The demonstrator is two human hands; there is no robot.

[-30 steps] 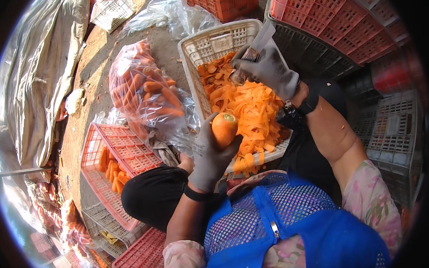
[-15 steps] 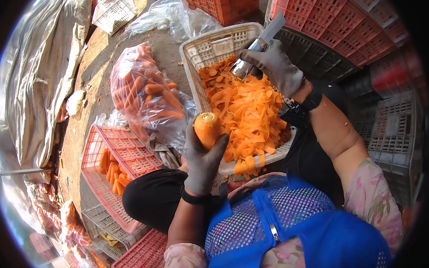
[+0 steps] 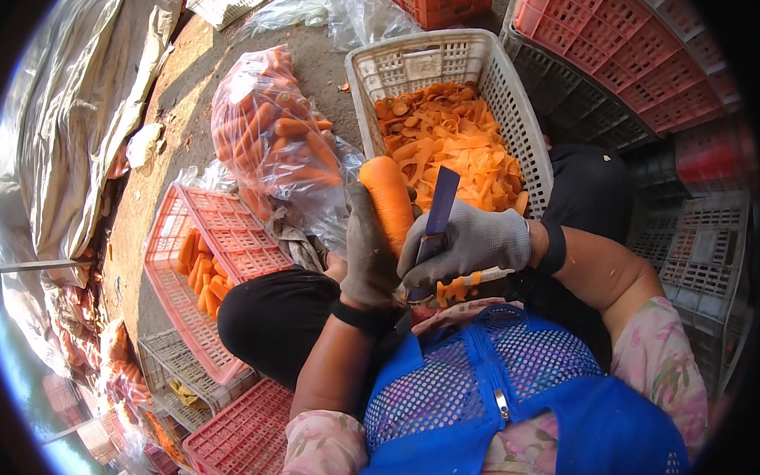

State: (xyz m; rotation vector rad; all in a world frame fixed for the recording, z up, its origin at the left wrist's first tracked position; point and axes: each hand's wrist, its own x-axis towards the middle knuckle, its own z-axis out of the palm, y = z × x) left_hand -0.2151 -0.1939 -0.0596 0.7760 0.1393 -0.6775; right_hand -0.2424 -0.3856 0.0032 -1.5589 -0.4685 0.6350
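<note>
My left hand [image 3: 368, 252], in a grey glove, is wrapped round a thick peeled-looking carrot [image 3: 387, 200] that stands tilted upward above my lap. Close against its lower right side is my right hand [image 3: 472, 245], also gloved, closed on a peeler [image 3: 441, 208] whose long flat end sticks up past the fingers. The peeler's working end is hidden below the hand. Beyond both hands, a dirty white crate [image 3: 530, 134] holds a heap of orange carrot peelings [image 3: 450, 135] and cut ends. Some strips of peel [image 3: 458, 288] hang below my right hand.
A clear plastic bag of carrots [image 3: 275, 137] lies left of the white crate. Nearer on the left, a tilted pink crate [image 3: 229, 232] holds carrots [image 3: 201, 269]. Stacked red and dark crates [image 3: 612, 53] rise at the right. Crumpled plastic sheeting [image 3: 337, 14] lies at the back.
My right hand has come down from over the peelings to the carrot, bringing the peeler. The carrot now shows its long side rather than its end. The view has shifted slightly.
</note>
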